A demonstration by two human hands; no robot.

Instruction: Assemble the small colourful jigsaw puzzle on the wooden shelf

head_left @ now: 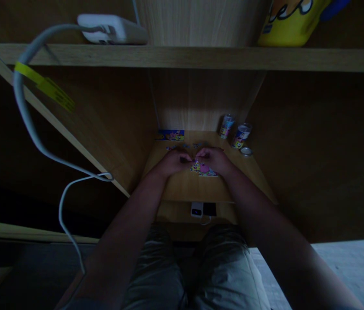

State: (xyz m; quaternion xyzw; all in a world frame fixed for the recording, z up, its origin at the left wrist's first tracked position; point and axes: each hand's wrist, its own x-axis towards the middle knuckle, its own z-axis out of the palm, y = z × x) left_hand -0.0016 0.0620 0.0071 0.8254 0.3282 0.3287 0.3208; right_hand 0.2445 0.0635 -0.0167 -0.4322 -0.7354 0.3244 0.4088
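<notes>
My left hand and my right hand rest close together on a small wooden desk, fingers curled. Between and just below them lies a partly joined colourful jigsaw with a pink figure. The fingertips of both hands pinch at its upper edge; the pieces they hold are too small and dark to make out. Loose puzzle pieces lie scattered just beyond the hands. A colourful picture card stands against the back wall.
Two small printed tins and a round lid stand at the back right. A white device and a black one sit at the front edge. A white cable hangs from a shelf adapter. A yellow container stands above.
</notes>
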